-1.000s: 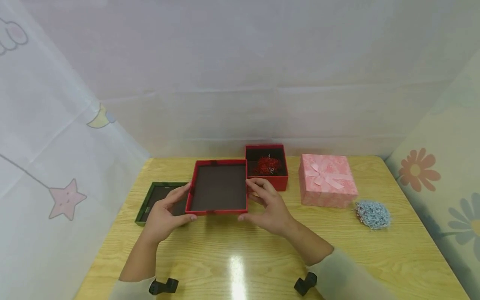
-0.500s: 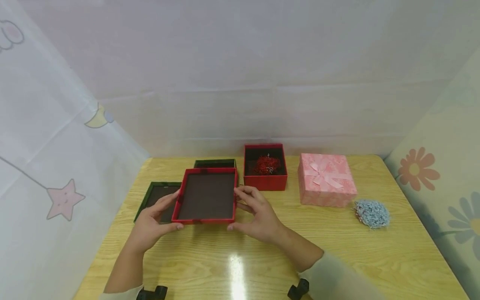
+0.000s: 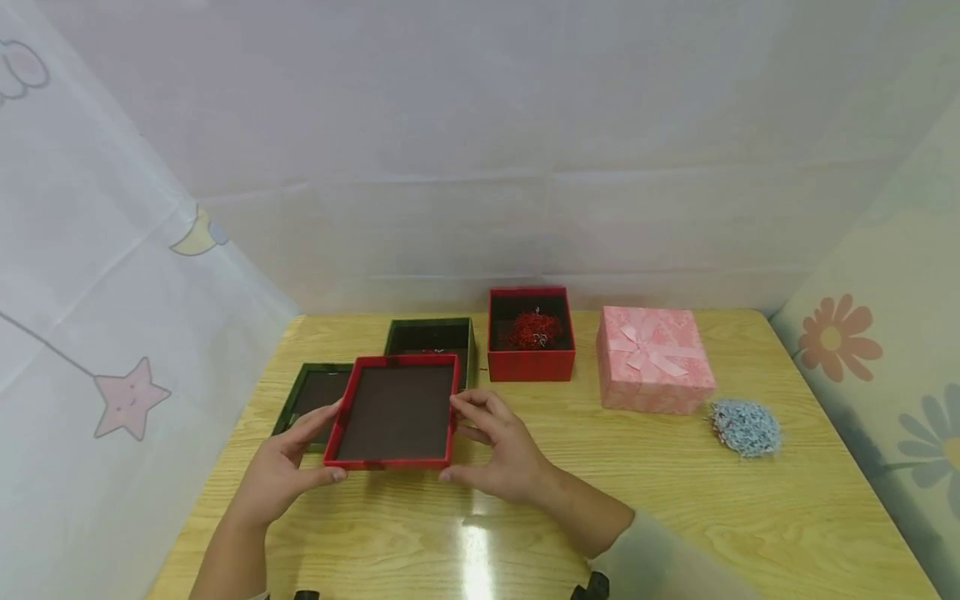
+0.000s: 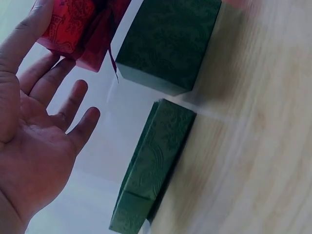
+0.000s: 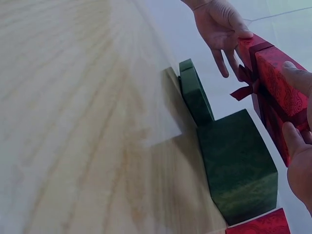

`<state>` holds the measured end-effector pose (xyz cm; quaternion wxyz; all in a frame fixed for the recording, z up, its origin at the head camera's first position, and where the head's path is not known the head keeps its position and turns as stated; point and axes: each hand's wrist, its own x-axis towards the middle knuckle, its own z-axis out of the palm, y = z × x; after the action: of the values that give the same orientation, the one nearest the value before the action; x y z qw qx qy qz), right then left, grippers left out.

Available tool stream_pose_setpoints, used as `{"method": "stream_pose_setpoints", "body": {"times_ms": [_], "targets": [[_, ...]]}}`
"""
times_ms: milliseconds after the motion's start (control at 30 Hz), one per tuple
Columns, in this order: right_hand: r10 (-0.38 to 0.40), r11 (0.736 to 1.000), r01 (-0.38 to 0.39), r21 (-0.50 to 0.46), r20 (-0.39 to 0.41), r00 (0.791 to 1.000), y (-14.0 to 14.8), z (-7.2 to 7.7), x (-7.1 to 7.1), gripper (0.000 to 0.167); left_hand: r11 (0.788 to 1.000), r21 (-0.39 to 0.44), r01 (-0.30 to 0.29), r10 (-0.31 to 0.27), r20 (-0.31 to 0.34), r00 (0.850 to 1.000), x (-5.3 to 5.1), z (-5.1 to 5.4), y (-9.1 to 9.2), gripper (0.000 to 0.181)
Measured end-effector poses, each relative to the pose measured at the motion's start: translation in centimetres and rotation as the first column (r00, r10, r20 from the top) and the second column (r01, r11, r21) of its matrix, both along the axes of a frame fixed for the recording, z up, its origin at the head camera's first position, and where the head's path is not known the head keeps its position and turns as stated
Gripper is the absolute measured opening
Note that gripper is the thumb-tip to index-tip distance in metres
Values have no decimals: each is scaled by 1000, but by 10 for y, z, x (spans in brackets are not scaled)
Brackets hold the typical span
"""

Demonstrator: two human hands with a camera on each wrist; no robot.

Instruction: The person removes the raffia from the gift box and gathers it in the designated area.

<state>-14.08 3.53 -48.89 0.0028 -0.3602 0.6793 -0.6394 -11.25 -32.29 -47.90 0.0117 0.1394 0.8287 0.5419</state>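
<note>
A red lid, its dark inside facing up, is held above the table between both hands. My left hand grips its left edge, thumb at the front corner; my right hand grips the right edge. In the right wrist view a dark red ribbon with a bow crosses the outside of the red lid. Behind it stands an open green box, partly hidden. The green lid lies at the left, inside up, partly covered by the left hand and red lid.
An open red box holding red shredded filler stands at the back. To its right are a closed pink box with a bow and a pale blue shredded bundle. Patterned cloth hangs behind the table.
Both hands have carried the red lid left and towards the table's front. More of the open green box behind it now shows. The other boxes and the blue bundle have stayed put.
</note>
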Motion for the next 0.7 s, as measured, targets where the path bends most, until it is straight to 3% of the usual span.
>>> {"method": "stream_pose_setpoints", "body": {"times_ms": [467,700], "targets": [[20,998,-19,62,-19,1000,-6,-16,15,89,998,51,37,-37,-3,999,22,-17,-12,86],[24,997,-21,75,-42,999,-8,-19,21,87,995,84,46,-46,-3,999,29,-19,-15,86]]}}
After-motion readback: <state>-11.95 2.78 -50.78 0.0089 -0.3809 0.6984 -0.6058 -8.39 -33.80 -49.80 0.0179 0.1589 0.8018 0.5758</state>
